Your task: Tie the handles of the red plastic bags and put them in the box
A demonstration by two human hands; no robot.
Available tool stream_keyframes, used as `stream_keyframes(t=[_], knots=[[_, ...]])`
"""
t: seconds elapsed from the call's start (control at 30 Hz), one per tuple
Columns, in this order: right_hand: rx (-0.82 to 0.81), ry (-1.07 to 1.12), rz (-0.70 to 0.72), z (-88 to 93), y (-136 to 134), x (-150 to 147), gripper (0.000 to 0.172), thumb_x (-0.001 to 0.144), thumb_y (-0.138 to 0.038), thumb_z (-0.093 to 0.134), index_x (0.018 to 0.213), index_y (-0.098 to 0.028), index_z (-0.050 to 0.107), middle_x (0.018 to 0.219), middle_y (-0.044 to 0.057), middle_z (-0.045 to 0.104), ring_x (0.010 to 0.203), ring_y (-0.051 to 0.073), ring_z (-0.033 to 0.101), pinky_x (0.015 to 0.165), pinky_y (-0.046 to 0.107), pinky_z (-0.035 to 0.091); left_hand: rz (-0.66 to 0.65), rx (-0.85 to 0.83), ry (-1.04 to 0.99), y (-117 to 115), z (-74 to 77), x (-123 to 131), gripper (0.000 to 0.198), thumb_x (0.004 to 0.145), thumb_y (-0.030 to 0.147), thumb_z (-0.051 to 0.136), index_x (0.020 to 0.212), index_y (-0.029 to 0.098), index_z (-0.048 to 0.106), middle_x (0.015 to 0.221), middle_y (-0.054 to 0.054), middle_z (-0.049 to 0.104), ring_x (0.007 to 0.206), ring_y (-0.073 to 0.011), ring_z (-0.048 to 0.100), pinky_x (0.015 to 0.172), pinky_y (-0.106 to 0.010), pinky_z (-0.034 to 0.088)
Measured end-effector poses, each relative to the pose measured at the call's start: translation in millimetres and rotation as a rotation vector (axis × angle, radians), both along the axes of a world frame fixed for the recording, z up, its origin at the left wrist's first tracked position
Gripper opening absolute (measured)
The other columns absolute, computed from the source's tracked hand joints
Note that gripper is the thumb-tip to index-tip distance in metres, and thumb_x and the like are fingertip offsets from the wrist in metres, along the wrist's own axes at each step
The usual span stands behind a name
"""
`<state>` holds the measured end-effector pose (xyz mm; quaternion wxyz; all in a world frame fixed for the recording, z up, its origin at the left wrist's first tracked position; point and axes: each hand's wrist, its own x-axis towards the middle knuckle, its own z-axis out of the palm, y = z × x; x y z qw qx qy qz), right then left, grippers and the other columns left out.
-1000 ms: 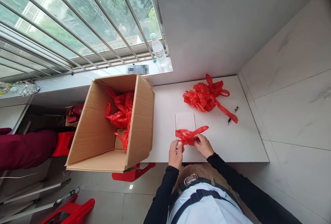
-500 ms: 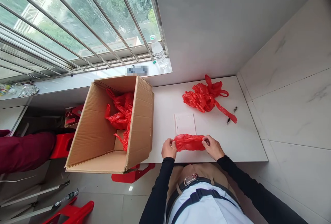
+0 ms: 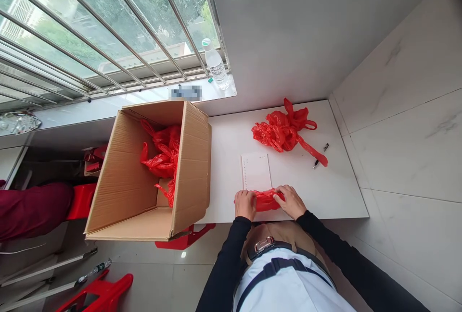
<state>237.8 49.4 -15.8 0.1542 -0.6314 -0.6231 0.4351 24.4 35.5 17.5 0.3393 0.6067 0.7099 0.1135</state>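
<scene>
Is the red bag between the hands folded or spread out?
Not spread out: the red bag is a narrow strip between the left hand and the right hand. Whether folded or just bunched, I cannot tell.

No lettering can be read; the marks on the white paper [image 3: 257,172] are too small

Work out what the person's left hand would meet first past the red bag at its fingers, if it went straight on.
Probably the white paper just ahead of the left hand and red bag, though the hand's height above the table is unclear: it might pass over.
</scene>
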Motion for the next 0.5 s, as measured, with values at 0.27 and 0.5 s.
stream_keyframes(t=[0.27,0.5], knots=[[-0.083,0.027,-0.173,-6.2,-6.5,35.5,0.035,0.083,-0.026,0.043,0.117,-0.024,0.051,0.098,0.006,0.069,0.083,0.022,0.066,0.076,0.035,0.052,0.311,-0.026,-0.035,-5.3,-5.5,-33.7,0.017,0.091,0.02,0.041,0.096,0.023,0.057,0.091,-0.003,0.069,0.082,-0.0181,0.064,0.072,-0.028,0.047],[-0.065,0.113,-0.087,18.7,2.3,18.4,0.021,0.085,-0.043,0.055,0.093,-0.024,0.058,0.097,0.006,0.068,0.092,0.024,0.063,0.087,0.038,0.049,0.302,-0.055,-0.063,-6.3,9.2,-15.0,0.019,0.08,0.034,0.064,0.094,0.023,0.06,0.091,-0.001,0.063,0.077,-0.0173,0.06,0.069,-0.029,0.045]])
